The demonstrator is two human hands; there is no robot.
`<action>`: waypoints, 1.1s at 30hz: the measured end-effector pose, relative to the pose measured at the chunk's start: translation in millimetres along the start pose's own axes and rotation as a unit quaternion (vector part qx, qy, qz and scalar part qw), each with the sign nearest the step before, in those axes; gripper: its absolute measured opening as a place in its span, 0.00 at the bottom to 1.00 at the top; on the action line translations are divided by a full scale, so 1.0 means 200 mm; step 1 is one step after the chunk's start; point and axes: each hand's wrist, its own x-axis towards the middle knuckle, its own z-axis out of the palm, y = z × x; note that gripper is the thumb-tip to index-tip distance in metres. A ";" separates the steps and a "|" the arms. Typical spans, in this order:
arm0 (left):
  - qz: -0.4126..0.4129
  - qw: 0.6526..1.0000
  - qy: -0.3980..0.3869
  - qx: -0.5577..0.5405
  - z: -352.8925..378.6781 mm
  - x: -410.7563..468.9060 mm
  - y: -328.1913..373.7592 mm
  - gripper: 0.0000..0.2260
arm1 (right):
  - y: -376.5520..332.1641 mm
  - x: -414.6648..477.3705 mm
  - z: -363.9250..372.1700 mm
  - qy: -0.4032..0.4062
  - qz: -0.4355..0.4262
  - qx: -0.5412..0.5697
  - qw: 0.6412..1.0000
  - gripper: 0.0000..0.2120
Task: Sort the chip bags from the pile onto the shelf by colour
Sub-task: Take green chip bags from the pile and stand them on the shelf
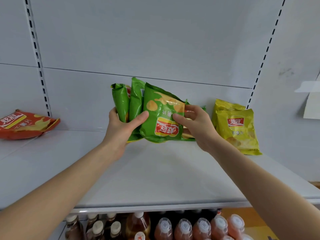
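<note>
Several green chip bags [155,110] stand upright in a bunch at the back middle of the white shelf [155,170]. My left hand [121,129] grips the left side of the bunch, thumb across the front bag. My right hand [195,125] holds the right side, thumb on the front bag's face and fingers behind it. An orange-red chip bag [26,124] lies flat at the far left of the shelf. Two yellow chip bags [235,127] lean against the back wall at the right.
The shelf's front edge [155,207] runs across the bottom. Below it stand rows of bottles [181,227] with white caps. Slotted uprights [37,58] flank the back panel. A white box [311,101] sits at the far right.
</note>
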 end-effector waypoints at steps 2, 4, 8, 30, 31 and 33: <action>-0.012 1.000 0.000 -0.009 0.00 0.00 0.00 0.31 | 0.00 0.01 -0.02 -0.012 0.016 0.018 1.000 0.24; -0.019 1.000 0.000 -0.005 0.01 0.00 -0.01 0.31 | -0.01 0.01 -0.03 -0.035 0.021 0.027 0.999 0.24; -0.027 0.999 -0.002 -0.022 0.00 0.00 -0.02 0.28 | 0.00 0.01 -0.03 -0.074 0.020 0.020 0.997 0.19; -0.003 0.994 -0.060 0.089 0.00 0.00 -0.02 0.30 | -0.12 0.06 0.01 -0.127 -0.240 -0.423 0.865 0.22; -0.005 0.996 -0.050 0.075 0.00 0.00 -0.02 0.29 | -0.11 0.06 0.02 -0.082 -0.254 -0.422 0.866 0.24; -0.008 0.999 -0.025 0.042 0.02 0.00 -0.03 0.28 | -0.10 0.03 0.02 0.015 -0.255 -0.384 0.887 0.28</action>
